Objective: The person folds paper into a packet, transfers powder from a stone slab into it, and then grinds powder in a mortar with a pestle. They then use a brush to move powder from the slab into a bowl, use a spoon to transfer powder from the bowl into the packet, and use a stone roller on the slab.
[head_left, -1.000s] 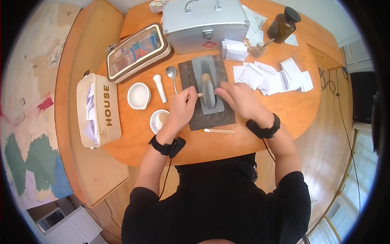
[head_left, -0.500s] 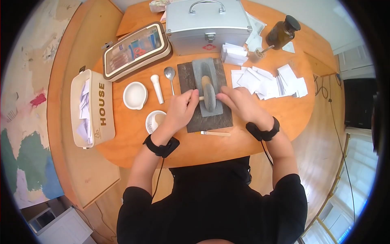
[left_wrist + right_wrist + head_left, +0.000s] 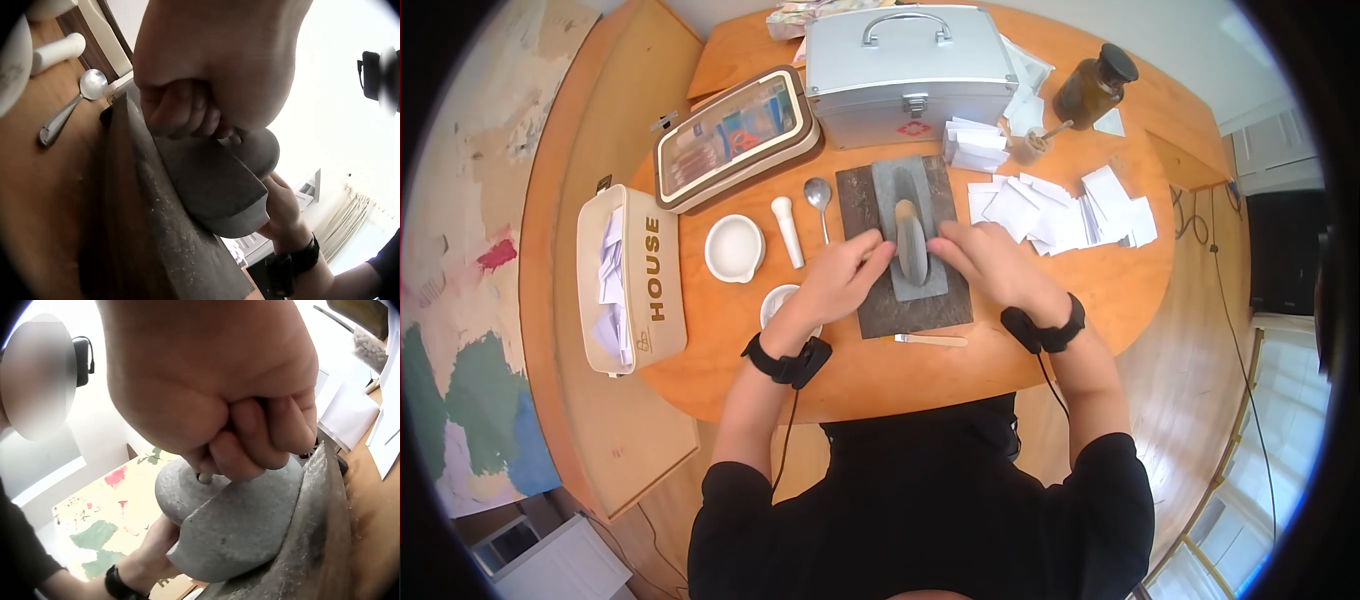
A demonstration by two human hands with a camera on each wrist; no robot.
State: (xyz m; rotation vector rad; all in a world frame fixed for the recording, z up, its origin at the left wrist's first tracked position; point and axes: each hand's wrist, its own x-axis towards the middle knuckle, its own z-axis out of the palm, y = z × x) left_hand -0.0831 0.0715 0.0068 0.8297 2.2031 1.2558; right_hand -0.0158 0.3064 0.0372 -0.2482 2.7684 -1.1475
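Observation:
A grey stone grinding wheel [image 3: 913,258] stands upright in a boat-shaped stone trough [image 3: 919,290], which lies on a dark slab [image 3: 862,210]. From the left side, my left hand [image 3: 843,270] grips one end of the wheel's wooden axle. My right hand [image 3: 992,262] holds the opposite end, thumb and fingers close against the wheel. In the right wrist view a pale axle tip [image 3: 204,479] pokes out below the curled fingers. The left wrist view has the curled left fingers [image 3: 181,112] over the trough's edge, mostly covering the axle there. Pale specks dot the slab.
Left of the slab are a spoon [image 3: 817,192], a pestle [image 3: 786,232], a mortar [image 3: 735,232] and a bowl [image 3: 774,300] partly behind the left forearm. A brush [image 3: 932,341] lies in front. Behind stands a metal case [image 3: 910,85]; folded papers [image 3: 1040,212] and a brown bottle [image 3: 1088,95] are right.
The left fingers have come closer to the wheel, covering the axle stub that showed between them earlier. The wheel stays in the trough, and the head view has shifted slightly.

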